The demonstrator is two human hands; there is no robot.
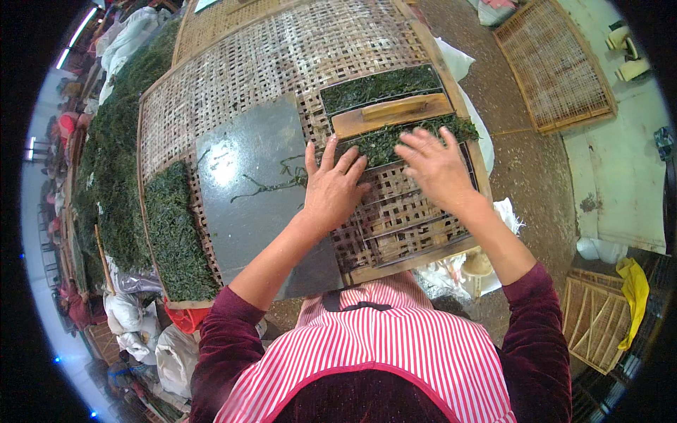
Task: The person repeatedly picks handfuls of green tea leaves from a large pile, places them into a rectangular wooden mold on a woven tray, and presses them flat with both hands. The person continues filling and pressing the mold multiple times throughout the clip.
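A thin metal frame (418, 230) with narrow sections lies on a woven bamboo tray (296, 47). Dark green leafy matter, seemingly seaweed, fills one section as a strip (383, 145). My left hand (333, 182) has its fingers apart at the left end of this strip, partly over a grey flat board (254, 143). On the strip's right part rest the spread fingers of my right hand (436, 166), slightly blurred. Just beyond lies a wooden block with a raised handle (391, 113), touched by neither hand. A second green strip (383, 87) fills the far section.
Loose green strands (270, 185) lie on the grey board. A mat of the same greens (180, 238) covers the tray's left edge, and a large heap (113, 174) stands beyond it. White sacks (177, 359) are at lower left. Another bamboo tray (555, 63) leans at right.
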